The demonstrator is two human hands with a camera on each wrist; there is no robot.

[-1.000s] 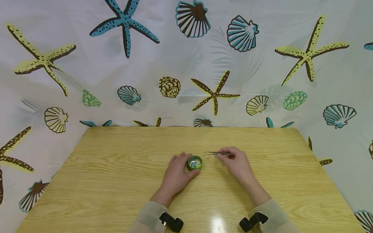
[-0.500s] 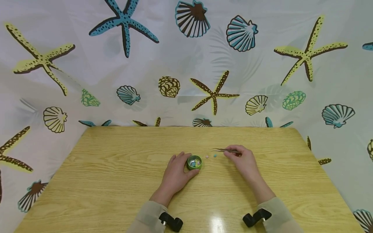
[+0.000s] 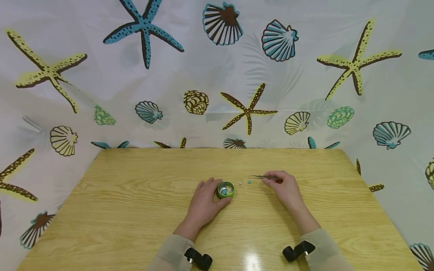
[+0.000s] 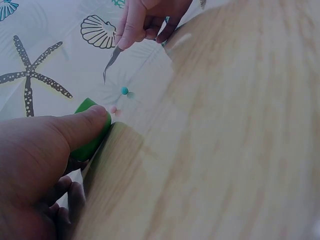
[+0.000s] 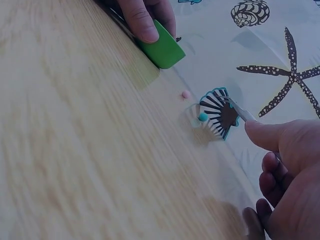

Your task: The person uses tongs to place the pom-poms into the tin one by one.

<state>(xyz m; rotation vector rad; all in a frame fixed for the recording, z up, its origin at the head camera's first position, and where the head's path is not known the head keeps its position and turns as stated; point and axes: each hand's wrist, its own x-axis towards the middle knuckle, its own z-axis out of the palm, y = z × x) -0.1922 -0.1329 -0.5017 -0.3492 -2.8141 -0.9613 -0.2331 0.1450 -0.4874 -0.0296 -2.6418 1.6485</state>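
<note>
My left hand [image 3: 205, 201] grips a small round green tin [image 3: 221, 194], its thumb and fingers around the side. Several pale blue, yellow and pink beads [image 3: 226, 192] lie inside the tin. Just right of it, on the table, are a pink bead [image 3: 240, 183] and a teal bead [image 3: 249, 181], a short gap apart. My right hand [image 3: 284, 188] pinches metal tweezers [image 3: 262, 177] with fine bent tips that point left. In the right wrist view the tips of the tweezers [image 5: 240, 110] hover near the teal bead [image 5: 203, 116], with nothing between them.
A light wood-grain table [image 3: 135, 226] spans the area under both hands. Behind it and at its sides hangs a white curtain [image 3: 210, 75] printed with starfish and shells. Each sleeve carries a black wrist mount [image 3: 199, 259].
My right hand has drawn back to the right with the tweezers, and the teal bead now shows fully apart from the fingers. My left hand keeps the tin in place.
</note>
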